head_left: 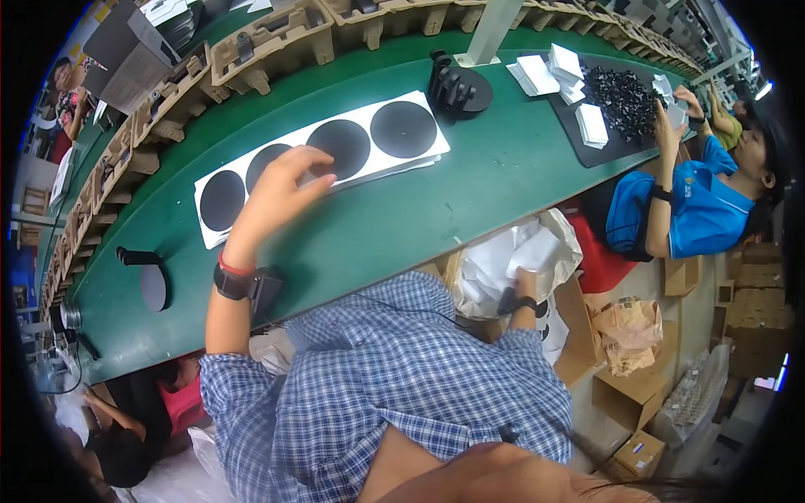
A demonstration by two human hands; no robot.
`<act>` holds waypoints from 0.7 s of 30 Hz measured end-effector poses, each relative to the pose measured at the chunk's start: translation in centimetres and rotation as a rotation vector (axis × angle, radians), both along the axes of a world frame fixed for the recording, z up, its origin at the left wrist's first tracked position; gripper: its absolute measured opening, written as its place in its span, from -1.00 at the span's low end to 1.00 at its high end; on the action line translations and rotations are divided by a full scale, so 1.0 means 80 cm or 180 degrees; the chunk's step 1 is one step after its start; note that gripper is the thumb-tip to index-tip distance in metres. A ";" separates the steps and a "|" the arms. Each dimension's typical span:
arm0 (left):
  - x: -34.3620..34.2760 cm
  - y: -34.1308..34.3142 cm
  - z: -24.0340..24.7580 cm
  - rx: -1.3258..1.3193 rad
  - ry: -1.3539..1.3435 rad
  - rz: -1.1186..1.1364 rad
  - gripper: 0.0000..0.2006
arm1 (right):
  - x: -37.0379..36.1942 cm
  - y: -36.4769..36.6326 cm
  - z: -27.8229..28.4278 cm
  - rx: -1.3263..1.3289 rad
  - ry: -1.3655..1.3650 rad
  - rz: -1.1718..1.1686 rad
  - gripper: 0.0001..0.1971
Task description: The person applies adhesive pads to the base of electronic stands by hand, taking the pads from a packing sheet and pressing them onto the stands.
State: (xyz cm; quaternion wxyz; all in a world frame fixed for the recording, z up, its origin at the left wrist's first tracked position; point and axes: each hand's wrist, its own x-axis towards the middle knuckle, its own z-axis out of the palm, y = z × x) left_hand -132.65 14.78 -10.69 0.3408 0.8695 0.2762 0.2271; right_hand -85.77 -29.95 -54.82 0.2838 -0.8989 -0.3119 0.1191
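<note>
On the green worktop lies a stack of white sheets point(381, 170) bearing a row of large round black pads point(403, 130). My left hand point(283, 189) hovers over the middle pads, fingers curved, thumb and forefinger apart, with nothing seen between them. It partly covers two pads. Lower right, my right hand point(525, 287) reaches to the mouth of a pale bag point(563, 232) beside the table edge. Its fingers close on a white paper sheet point(534, 254), though the fingertips are partly hidden. More crumpled white paper point(486, 272) fills the bag.
Black disc-based stands point(468, 92) cluster behind the sheets, near a metal post point(493, 33). Another black disc stand point(154, 287) is at left. Cardboard trays point(268, 46) line the far side. At right, a co-worker in blue point(708, 205) handles parts beside a dark mat point(594, 152).
</note>
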 end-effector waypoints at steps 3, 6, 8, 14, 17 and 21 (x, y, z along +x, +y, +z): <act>-0.002 0.007 0.000 0.0052 -0.0037 -0.0003 -0.74 | 0.076 0.019 -0.054 -0.0713 0.0423 -0.0483 -0.94; -0.002 -0.008 0.010 0.0255 0.0220 0.0159 -0.69 | 0.019 0.143 -0.022 -0.0727 0.1383 -0.0596 -0.60; -0.002 -0.002 -0.007 0.0668 0.0161 0.0091 -0.56 | 0.010 0.183 0.055 -0.1897 0.1222 -0.0158 -0.23; -0.014 0.019 -0.038 0.1217 0.1030 0.0278 0.00 | 0.001 0.223 0.368 -0.1925 0.1735 0.0835 -0.35; -0.013 0.023 -0.039 0.1134 0.0933 0.0248 0.01 | -0.061 0.236 0.535 -0.0589 0.1997 0.2239 -0.57; -0.022 0.019 -0.038 0.1179 0.0875 0.0309 -0.01 | -0.161 0.331 0.609 0.0474 0.1131 0.3254 -0.85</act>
